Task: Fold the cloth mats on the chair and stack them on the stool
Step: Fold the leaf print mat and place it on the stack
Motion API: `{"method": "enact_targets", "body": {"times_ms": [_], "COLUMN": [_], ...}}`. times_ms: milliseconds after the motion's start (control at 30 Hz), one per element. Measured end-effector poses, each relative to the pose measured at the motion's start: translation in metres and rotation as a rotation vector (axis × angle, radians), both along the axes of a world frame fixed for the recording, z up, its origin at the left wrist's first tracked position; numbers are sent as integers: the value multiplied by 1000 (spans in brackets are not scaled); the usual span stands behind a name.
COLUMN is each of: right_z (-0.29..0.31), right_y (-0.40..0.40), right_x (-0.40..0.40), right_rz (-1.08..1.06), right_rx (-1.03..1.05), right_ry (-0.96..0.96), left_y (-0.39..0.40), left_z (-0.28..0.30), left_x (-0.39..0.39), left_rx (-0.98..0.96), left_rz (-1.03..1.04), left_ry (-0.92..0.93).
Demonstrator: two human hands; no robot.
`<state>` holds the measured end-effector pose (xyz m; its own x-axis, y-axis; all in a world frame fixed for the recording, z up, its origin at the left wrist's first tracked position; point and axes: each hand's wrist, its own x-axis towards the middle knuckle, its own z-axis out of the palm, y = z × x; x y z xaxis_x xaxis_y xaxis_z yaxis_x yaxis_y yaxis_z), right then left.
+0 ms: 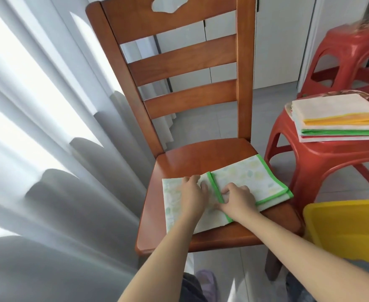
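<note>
Mat on chair: I see one green-trimmed cloth mat (pixel 240 184) with a pale yellow-green print lying flat on the seat of the wooden chair (pixel 212 155), toward the front and right of the seat. Its right part is already doubled over, and a green hem runs up the middle between my hands.
Left hand: my left hand (pixel 193 192) lies palm down on the left half of the mat, fingers fairly straight and pressing the cloth against the seat; it grips nothing.
Right hand: my right hand (pixel 237 198) sits just right of the middle hem, fingers curled, thumb and fingertips pinching the green edge of the mat.
Hands together: the two hands are close, the hem between them, not touching as far as I can tell.
Stack: four or so folded mats (pixel 336 118) sit piled on the nearer red plastic stool (pixel 323 158), right of the chair; the top one is yellow-trimmed, with a green-trimmed one below it.
Second stool: another red stool (pixel 351 59) stands further back, something blurred on top.
Yellow object: a yellow plastic thing (pixel 345 227) is at my lower right, beside the chair; I cannot tell what it is.
Curtain: a sheer grey-white curtain (pixel 48 149) fills the left side.
</note>
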<state>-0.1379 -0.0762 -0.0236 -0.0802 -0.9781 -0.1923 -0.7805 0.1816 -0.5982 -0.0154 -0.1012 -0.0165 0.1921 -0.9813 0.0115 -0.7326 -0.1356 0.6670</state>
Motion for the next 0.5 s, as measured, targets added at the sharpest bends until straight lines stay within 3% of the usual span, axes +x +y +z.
{"method": "enact_targets", "body": {"times_ms": [67,133,267,500], "right_z": [0,0,2,3], "right_y": [0,1,0,8], "right_x": [2,2,4,14], "right_rz": [-18,-9,13,33], "right_rx": [-25,-43,-64,-128], "right_ry": [8,25,52,202], "left_y": [1,2,10,13], "left_z": [-1,-4,-18,-27], "left_x": [17,34,52,55], "left_rx": [-110,-35,214,209], "left_rz": [-51,-98,-195,-217], "left_ry": [-379,-583,-592,-581]}}
